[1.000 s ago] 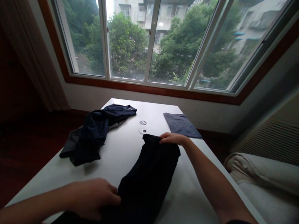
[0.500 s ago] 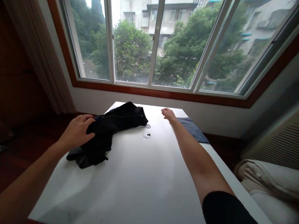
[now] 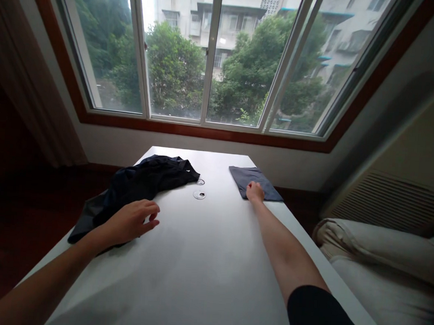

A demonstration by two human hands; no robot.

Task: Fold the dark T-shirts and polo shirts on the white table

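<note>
My left hand (image 3: pixel 135 220) hovers at the near right side of a crumpled black garment (image 3: pixel 156 175), its fingers loosely bent and the thumb apart, holding nothing. The garment lies in a heap along the left side of the white table (image 3: pixel 195 260), with a dark grey part (image 3: pixel 88 218) spread toward the left edge. Over a flat, folded grey-blue garment (image 3: pixel 269 185) at the table's right far side is my right hand (image 3: pixel 255 191), its fingers curled closed. The palm is turned away, so anything inside it is hidden.
A round cable-hole cover (image 3: pixel 199 195) sits in the tabletop beside the black garment. Beyond the table's far edge stands a wall with a wide window (image 3: pixel 208 73). Rolled pale bedding (image 3: pixel 374 245) lies to the right, and a curtain (image 3: pixel 32 95) hangs at left.
My left hand has come off the black garment and moved nearer and right. The garment lies flatter and more spread out. My right hand has drawn back over the grey-blue garment; the view has shifted right.
</note>
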